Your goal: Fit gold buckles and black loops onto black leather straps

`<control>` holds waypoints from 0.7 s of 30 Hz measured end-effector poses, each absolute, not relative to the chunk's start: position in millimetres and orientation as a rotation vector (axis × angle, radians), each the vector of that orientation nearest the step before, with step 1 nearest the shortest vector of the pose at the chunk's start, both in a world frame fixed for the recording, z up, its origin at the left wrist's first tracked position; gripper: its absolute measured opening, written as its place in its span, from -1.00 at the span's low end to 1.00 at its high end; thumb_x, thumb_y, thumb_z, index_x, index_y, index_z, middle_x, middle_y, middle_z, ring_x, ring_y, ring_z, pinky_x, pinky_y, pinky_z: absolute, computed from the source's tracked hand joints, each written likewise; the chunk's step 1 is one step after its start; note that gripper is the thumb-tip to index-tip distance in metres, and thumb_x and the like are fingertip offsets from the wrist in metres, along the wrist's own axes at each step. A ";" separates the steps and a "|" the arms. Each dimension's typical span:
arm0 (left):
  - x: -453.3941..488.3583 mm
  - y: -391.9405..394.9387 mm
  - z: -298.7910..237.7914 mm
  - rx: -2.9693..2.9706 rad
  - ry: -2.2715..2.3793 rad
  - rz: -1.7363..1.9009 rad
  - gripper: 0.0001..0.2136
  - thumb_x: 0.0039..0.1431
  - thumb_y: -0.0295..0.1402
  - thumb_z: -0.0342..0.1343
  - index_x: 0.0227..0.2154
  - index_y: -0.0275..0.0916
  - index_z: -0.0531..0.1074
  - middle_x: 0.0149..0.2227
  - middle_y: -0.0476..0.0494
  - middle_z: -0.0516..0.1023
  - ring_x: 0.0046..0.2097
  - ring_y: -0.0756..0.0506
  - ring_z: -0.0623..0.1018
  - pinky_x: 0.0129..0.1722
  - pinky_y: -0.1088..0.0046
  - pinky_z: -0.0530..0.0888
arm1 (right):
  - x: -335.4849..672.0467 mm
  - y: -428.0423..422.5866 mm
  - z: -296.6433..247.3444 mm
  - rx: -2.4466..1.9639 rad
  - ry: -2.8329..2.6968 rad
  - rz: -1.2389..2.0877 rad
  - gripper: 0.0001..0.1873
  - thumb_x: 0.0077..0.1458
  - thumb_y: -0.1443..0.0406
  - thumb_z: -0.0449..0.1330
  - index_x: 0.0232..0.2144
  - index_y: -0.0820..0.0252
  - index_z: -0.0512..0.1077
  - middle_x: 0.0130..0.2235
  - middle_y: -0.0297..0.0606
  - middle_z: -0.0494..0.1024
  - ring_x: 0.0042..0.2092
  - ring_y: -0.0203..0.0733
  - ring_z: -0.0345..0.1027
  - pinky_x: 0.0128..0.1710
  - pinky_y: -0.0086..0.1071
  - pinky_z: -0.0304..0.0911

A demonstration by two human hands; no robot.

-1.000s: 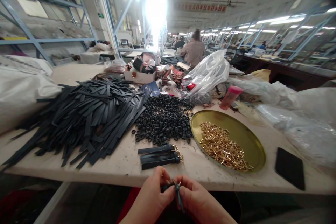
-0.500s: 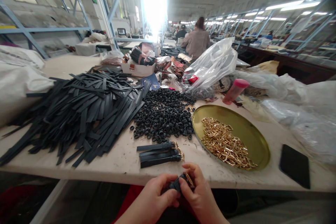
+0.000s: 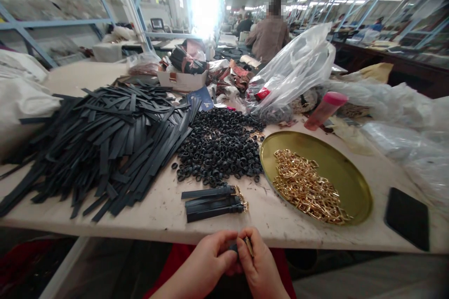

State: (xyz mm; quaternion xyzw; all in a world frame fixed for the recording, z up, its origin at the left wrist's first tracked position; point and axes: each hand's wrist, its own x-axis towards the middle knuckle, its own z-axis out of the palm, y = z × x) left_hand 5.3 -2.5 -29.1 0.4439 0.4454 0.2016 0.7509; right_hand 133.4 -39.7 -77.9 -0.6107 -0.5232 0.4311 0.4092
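Below the table's front edge my left hand [image 3: 206, 264] and my right hand [image 3: 259, 268] are pinched together on a small black strap with a gold buckle [image 3: 245, 245]. Most of that strap is hidden by my fingers. Just beyond them, a few finished black straps with gold buckles [image 3: 213, 202] lie side by side on the table. Behind those sits a heap of small black loops [image 3: 219, 149]. A round gold tray [image 3: 345, 173] to the right holds a pile of gold buckles [image 3: 305, 187]. A big pile of loose black straps [image 3: 101, 140] covers the left side.
A black phone [image 3: 407, 217] lies near the front right corner. A pink bottle [image 3: 324, 110], clear plastic bags [image 3: 294, 72] and a white box of parts [image 3: 182, 79] stand at the back. A seated person [image 3: 268, 37] works farther down the line. White sacks [image 3: 21, 98] lie at the left.
My hands have kept working the strap and buckle close together, and the buckle now points up between my right fingers. The view has tilted downward.
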 end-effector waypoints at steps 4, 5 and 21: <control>1.2 -2.7 -31.9 0.883 0.922 0.399 -0.60 -0.12 -0.53 0.01 -0.12 -0.29 0.39 -0.45 0.00 0.50 -0.46 0.05 0.43 -0.46 0.59 0.30 | 134.6 -44.6 -84.7 -1.512 -1.348 1.162 -0.72 0.11 0.06 -0.06 -0.41 0.13 0.24 -0.59 -0.40 0.31 -0.58 -0.29 0.20 -0.57 -0.45 0.07; -1.0 -2.5 -31.5 0.861 0.895 0.374 -0.59 -0.13 -0.54 0.02 -0.12 -0.28 0.39 -0.44 0.00 0.51 -0.45 0.05 0.44 -0.45 0.60 0.30 | 135.9 -45.3 -85.2 -1.493 -1.364 1.190 -0.72 0.12 0.07 -0.07 -0.42 0.13 0.23 -0.59 -0.41 0.31 -0.58 -0.29 0.19 -0.57 -0.46 0.06; -10.7 -21.4 -24.0 1.006 0.997 0.231 -0.79 -0.05 -0.44 0.01 -0.30 -0.32 0.41 -0.51 0.00 0.47 -0.50 0.04 0.44 -0.52 0.61 0.28 | 150.3 -57.3 -69.9 -1.327 -1.385 1.456 -0.67 0.11 0.03 -0.07 -0.45 0.14 0.23 -0.56 -0.42 0.27 -0.53 -0.32 0.11 -0.54 -0.47 0.02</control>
